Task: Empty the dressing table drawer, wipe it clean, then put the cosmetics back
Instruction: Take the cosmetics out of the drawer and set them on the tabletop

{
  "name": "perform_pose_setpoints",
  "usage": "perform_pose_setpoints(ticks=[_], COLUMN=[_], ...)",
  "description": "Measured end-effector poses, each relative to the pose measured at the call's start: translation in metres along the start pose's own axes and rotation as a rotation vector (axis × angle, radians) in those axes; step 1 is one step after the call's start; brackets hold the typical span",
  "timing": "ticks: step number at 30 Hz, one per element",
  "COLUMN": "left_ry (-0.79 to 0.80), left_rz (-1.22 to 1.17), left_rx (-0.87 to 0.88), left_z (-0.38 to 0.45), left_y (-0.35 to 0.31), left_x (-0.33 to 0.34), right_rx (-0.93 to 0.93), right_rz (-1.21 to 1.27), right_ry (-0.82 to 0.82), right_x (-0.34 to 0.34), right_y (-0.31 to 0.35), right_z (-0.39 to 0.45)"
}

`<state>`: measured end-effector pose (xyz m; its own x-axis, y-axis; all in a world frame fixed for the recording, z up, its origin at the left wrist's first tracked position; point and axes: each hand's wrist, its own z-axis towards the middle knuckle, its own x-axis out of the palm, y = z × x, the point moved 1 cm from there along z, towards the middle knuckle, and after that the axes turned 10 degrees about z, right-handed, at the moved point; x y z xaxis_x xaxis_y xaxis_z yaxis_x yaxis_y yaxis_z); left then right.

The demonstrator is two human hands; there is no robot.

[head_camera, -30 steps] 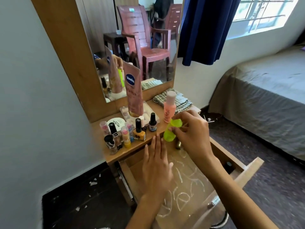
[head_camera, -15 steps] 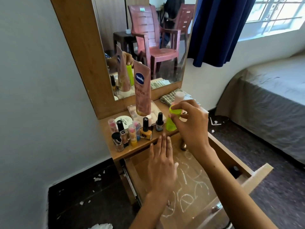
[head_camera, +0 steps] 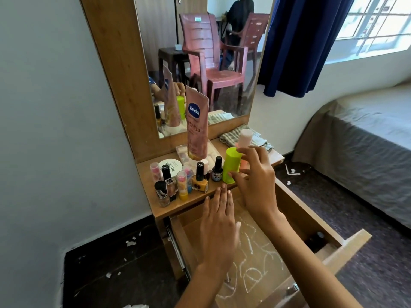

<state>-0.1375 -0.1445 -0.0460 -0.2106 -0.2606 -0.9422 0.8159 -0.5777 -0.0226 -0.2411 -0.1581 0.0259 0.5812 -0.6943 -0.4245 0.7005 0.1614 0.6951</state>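
Observation:
The dressing table drawer (head_camera: 311,218) is pulled out, and white scribbled marks cover its bottom. My right hand (head_camera: 255,185) is shut on a lime-green bottle (head_camera: 231,165), which stands upright on the tabletop (head_camera: 195,197) at its front edge. My left hand (head_camera: 219,225) lies flat and open over the drawer's back part, fingers together and pointing at the table. A small dark item (head_camera: 318,236) sits in the drawer's right corner.
On the tabletop stand several nail polish bottles (head_camera: 200,178), a white round jar (head_camera: 170,166), a pink Vaseline tube (head_camera: 196,127) on a clear case, a pink bottle (head_camera: 245,136) and a folded cloth (head_camera: 231,137). A bed (head_camera: 367,134) is at the right.
My right hand has lifted the green bottle from above the drawer up onto the tabletop and turned it upright. My left hand has stayed over the drawer.

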Motion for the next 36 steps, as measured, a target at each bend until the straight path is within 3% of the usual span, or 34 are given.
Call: perform_pose_setpoints(ticks=[13,16,20,24,31,36], left_ry=[0.010,0.000,-0.007,0.016,0.001,-0.016], left_rz=[0.047,0.004,-0.018,-0.042,-0.099,-0.148], left_rx=[0.036,0.031,0.042,0.040,0.032,0.040], left_z=[0.000,-0.001,-0.001,0.000,0.002,0.004], left_y=[0.002,0.002,0.002,0.002,0.001,0.004], left_x=[0.007,0.005,0.005,0.003,-0.001,-0.003], right_rx=[-0.013,0.107,0.309,0.321,0.438,0.615], right_rz=[-0.124,-0.243,-0.473,-0.612,-0.721,-0.594], right_ry=[-0.046,0.053,0.311,0.586,0.552,0.548], right_x=[-0.018,-0.037,-0.048,-0.036,-0.013,-0.021], right_y=[-0.021,-0.047,-0.080,-0.091,-0.097,-0.102], right_z=[-0.015,-0.020,-0.020,-0.012,-0.020,-0.019])
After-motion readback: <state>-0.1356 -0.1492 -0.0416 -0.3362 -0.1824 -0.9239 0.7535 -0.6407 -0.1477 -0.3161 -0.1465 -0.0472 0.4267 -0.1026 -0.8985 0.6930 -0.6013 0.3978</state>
